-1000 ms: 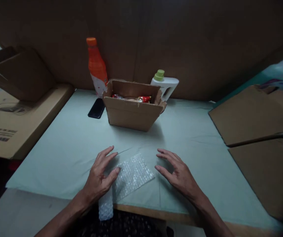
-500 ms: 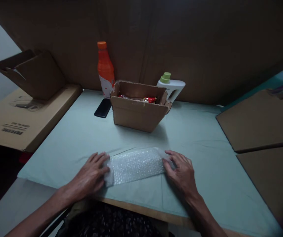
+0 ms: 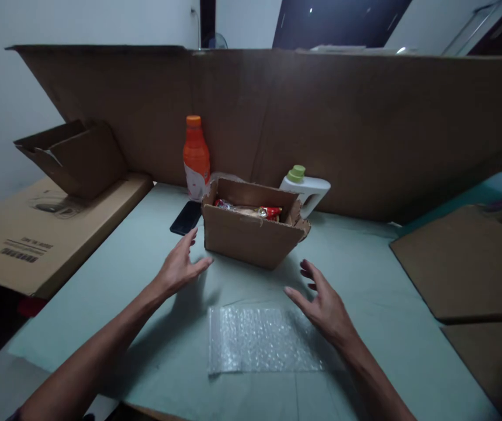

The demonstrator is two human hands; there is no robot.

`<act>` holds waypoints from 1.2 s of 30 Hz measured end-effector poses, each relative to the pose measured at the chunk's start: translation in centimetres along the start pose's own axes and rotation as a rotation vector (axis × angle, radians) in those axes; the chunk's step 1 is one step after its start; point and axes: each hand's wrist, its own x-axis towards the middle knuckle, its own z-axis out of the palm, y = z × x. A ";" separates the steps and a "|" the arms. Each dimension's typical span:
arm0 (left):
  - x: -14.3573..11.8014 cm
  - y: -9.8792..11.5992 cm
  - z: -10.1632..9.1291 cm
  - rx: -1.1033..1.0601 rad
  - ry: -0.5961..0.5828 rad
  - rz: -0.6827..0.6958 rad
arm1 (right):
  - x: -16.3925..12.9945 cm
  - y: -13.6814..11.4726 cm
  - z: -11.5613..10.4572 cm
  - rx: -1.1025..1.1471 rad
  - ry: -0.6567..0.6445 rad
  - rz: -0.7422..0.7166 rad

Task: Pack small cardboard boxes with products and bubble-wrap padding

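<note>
A strip of clear bubble wrap [image 3: 263,340] lies flat on the pale green cloth, near the front of the table. Beyond it stands an open cardboard box [image 3: 246,237] with shiny red and clear wrapped packets [image 3: 270,213] inside. My left hand [image 3: 183,264] is raised off the cloth near the box's left front corner, fingers apart, holding nothing. Over the right part of the wrap hovers my right hand [image 3: 323,301], empty, thumb and fingers spread toward the box's right side. Neither hand appears to touch the box.
Behind the box are an orange bottle [image 3: 196,158] and a white jug with a green cap [image 3: 307,190]. A black phone [image 3: 186,218] lies at its left. Cardboard boxes sit at left [image 3: 75,161] and right [image 3: 465,263]. A tall cardboard panel [image 3: 342,128] closes off the back.
Both hands have let go of the bubble wrap and moved forward toward the box, fingers opening. The wrap now lies alone on the cloth. My view has tilted up, showing the room behind the panel.
</note>
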 end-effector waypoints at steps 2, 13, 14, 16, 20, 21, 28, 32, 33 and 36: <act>2.7 0.0 2.5 -0.150 0.029 0.029 | 2.7 -0.7 1.8 0.128 -0.040 0.019; 1.8 -0.8 3.9 -0.094 0.077 0.062 | 6.4 -0.2 4.0 0.187 -0.054 0.110; 0.8 -0.7 3.6 -0.020 0.085 0.104 | 5.4 -0.2 3.8 0.168 -0.032 0.079; -1.7 0.0 3.5 0.127 -0.008 0.273 | 2.5 -0.5 3.4 0.099 0.019 -0.049; -6.9 2.1 5.3 0.300 -0.565 0.709 | -4.0 -1.8 4.4 -0.050 -0.078 -0.358; -7.8 2.4 5.8 0.329 -0.668 0.767 | -5.2 -1.9 4.8 -0.091 -0.119 -0.399; -9.6 -0.4 0.7 0.578 -0.719 0.677 | -7.0 -1.1 5.7 -0.315 -0.137 -0.400; -11.2 -2.8 -6.0 0.685 -0.658 0.439 | -7.0 -0.7 5.3 -0.303 -0.138 -0.411; -11.5 -3.0 -7.2 0.681 -0.651 0.390 | -7.1 -0.6 5.0 -0.291 -0.133 -0.409; -10.9 -3.1 -8.6 0.544 -0.544 0.261 | -6.4 0.1 3.8 -0.244 -0.063 -0.357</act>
